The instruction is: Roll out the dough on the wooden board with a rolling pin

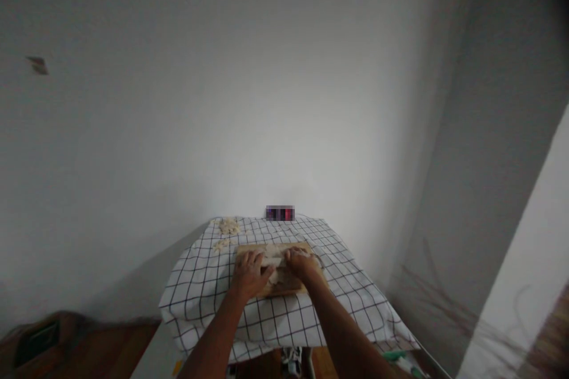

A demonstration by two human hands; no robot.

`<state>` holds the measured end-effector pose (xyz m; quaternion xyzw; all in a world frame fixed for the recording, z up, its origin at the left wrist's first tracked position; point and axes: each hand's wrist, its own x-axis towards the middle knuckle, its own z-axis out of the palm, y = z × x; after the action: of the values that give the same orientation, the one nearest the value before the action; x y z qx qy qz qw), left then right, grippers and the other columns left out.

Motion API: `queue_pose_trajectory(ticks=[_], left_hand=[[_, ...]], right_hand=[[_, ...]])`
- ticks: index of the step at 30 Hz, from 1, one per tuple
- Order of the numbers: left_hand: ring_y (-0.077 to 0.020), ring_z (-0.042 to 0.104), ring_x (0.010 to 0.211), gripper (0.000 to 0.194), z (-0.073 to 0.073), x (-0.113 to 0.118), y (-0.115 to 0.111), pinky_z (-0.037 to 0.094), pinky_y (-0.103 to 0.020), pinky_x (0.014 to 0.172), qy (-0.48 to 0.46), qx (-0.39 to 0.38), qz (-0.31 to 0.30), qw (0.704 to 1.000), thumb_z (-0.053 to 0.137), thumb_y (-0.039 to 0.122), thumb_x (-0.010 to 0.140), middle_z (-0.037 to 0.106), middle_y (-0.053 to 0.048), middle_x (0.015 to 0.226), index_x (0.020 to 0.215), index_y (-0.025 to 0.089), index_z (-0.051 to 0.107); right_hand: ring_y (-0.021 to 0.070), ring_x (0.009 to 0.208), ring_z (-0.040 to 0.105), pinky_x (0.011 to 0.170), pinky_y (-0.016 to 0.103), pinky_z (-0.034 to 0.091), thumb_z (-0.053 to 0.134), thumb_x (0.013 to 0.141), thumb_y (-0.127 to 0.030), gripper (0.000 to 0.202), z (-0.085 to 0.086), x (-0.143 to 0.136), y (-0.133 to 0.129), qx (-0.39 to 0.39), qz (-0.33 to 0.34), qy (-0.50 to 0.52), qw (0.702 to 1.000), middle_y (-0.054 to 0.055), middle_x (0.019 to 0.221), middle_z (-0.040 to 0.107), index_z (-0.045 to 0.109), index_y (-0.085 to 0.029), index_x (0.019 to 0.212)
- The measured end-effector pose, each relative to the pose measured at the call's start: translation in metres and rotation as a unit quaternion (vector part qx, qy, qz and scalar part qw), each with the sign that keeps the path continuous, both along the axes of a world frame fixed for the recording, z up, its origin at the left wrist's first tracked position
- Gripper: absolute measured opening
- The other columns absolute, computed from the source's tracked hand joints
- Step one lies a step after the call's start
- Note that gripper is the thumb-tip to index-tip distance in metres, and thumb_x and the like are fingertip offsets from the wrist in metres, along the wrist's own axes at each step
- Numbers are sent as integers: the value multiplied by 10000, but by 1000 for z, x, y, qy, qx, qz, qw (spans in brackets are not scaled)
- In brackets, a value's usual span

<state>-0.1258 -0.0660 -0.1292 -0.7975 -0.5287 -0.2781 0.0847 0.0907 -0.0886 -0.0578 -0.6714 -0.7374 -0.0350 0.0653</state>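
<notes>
A wooden board [280,293] dusted with flour lies in front of me, with pale, thin dough [281,277] on it. My left hand [249,271] rests on the board's left side, fingers stretched out over the dough. On the right, my right hand [301,260] is closed on what looks like a knife; its pale blade [272,262] reaches toward the left hand, and a dark end shows past the fist. My fingers cover part of the dough. Small pale dough pieces [229,226] are heaped at the table's back left, with a smaller group [221,244] nearer the board.
The table wears a white cloth [204,290] with dark checks. A blurred-out dark and red item [280,213] stands at the back against the wall [284,100]. Bottom left, a brown object [42,340] sits on the floor; a green item [395,355] lies below right.
</notes>
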Motion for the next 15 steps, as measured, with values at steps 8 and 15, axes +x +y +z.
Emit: queue_pose_trajectory(ticks=[8, 15], left_hand=[[-337, 588, 1536, 535, 37, 10, 8, 421, -512, 1335, -12, -65, -7, 998, 539, 581, 1163, 731, -132, 1612, 1510, 228, 741], [-376, 631, 1504, 602, 55, 23, 44, 496, -561, 1246, 39, -107, 21, 993, 421, 634, 1187, 767, -129, 1562, 1325, 237, 852]], right_hand=[[332, 1412, 723, 1136, 484, 591, 445, 1178, -195, 424, 17, 2, 15, -17, 19, -50, 998, 215, 1497, 776, 750, -183, 1472], [324, 1355, 755, 1074, 502, 622, 334, 1213, -248, 479, 15, 9, 44, -29, 10, -82, 996, 187, 1477, 776, 663, -240, 1560]])
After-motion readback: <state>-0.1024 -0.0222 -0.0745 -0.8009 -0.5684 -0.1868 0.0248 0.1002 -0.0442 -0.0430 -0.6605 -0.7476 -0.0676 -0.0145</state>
